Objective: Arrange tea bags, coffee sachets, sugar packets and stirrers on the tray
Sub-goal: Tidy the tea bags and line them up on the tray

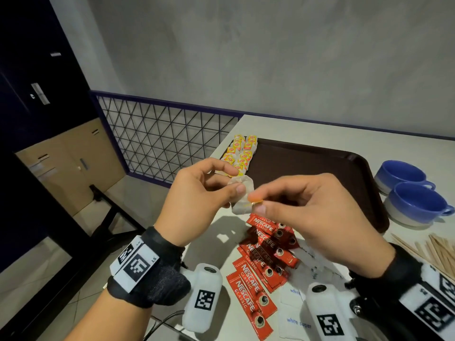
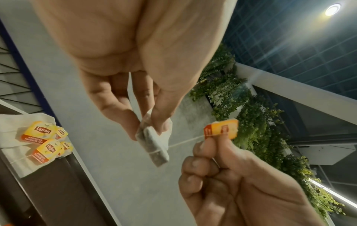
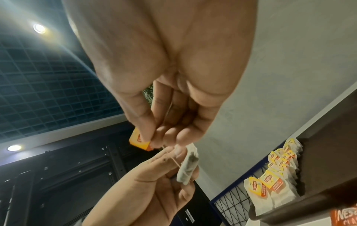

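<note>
My left hand [image 1: 231, 185] pinches a white tea bag [image 1: 242, 196] above the table's front left; the left wrist view shows the same tea bag [image 2: 154, 146] between thumb and fingers. My right hand [image 1: 256, 204] pinches its yellow-orange tag [image 1: 255, 200], with the tag [image 2: 222, 129] joined to the bag by a taut string. A dark brown tray [image 1: 317, 173] lies beyond the hands. Several yellow-tagged tea bags [image 1: 240, 153] lie in rows along its left edge. Red coffee sachets [image 1: 261, 262], white sugar packets [image 1: 296, 321] and wooden stirrers [image 1: 435, 252] lie on the table near me.
Two blue cups [image 1: 408, 190] stand right of the tray. A black wire-mesh railing [image 1: 160, 139] runs past the table's left edge, with a drop to the floor beyond. A grey wall rises behind the table.
</note>
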The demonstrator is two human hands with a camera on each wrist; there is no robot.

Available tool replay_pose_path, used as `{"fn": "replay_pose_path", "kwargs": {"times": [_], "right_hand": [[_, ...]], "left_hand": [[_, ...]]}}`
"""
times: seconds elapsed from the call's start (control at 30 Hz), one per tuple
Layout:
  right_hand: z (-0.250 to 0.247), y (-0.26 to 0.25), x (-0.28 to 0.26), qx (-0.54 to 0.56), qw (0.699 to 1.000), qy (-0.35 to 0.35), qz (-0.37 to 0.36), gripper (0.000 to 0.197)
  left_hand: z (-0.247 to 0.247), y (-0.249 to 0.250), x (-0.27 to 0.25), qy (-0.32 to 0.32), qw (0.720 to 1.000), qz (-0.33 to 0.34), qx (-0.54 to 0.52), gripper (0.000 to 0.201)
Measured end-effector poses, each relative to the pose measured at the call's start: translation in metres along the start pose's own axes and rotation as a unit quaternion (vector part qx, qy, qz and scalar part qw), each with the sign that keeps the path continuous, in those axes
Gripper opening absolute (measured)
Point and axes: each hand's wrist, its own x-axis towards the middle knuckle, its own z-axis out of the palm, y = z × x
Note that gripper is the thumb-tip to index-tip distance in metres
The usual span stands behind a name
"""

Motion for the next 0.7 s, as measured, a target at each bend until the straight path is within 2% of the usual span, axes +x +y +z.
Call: {"fn": "replay_pose_path", "kwargs": {"times": [0.1,0.33,0.5,0.7], "right_hand": [[-0.002,0.003,0.006,-0.015,0.999,0.047,-0.020,0.013],[-0.003,0.016,0.013,-0.009,0.995,0.100,0.010,0.007],[-0.004,0.018,0.013,0.040,0.993,0.104,0.041,0.010],[-0.004,0.020,0.015,0.073,0.988,0.123,0.052,0.013]], "left_hand": [[0.002,0.006,-0.004,-0.029,0.999,0.008,0.028,0.012],[0.010,0.008,-0.011,-0.083,0.996,0.006,0.038,0.010],[0.012,0.008,-0.012,-0.078,0.997,0.002,0.006,0.008],[0.015,0.007,-0.012,-0.069,0.996,-0.021,-0.057,0.020]]}}
